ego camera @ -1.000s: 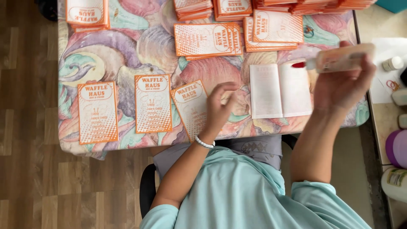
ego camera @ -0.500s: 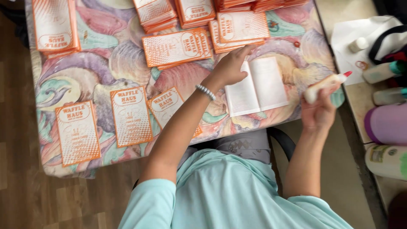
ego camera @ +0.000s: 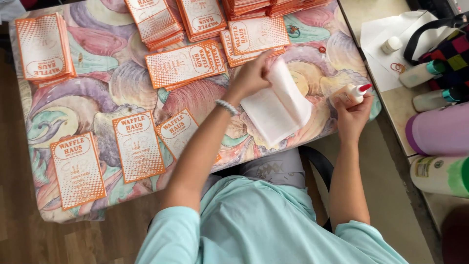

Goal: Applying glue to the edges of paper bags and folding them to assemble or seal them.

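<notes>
My left hand pinches the top edge of an open white booklet and folds one half over the other on the patterned table. My right hand grips a small white glue bottle with a red cap, held upright just right of the booklet. Three single orange-and-white printed covers lie face up at the table's near left. Stacks of the same orange covers sit beyond my left hand.
More orange cover stacks line the table's far edge and left corner. On a side surface to the right stand a purple container, a green-capped bottle, small bottles, white paper and a checked bag.
My left hand went from the covers near me to the white booklet, which is now being folded shut. My right hand brought the glue bottle down and upright.
</notes>
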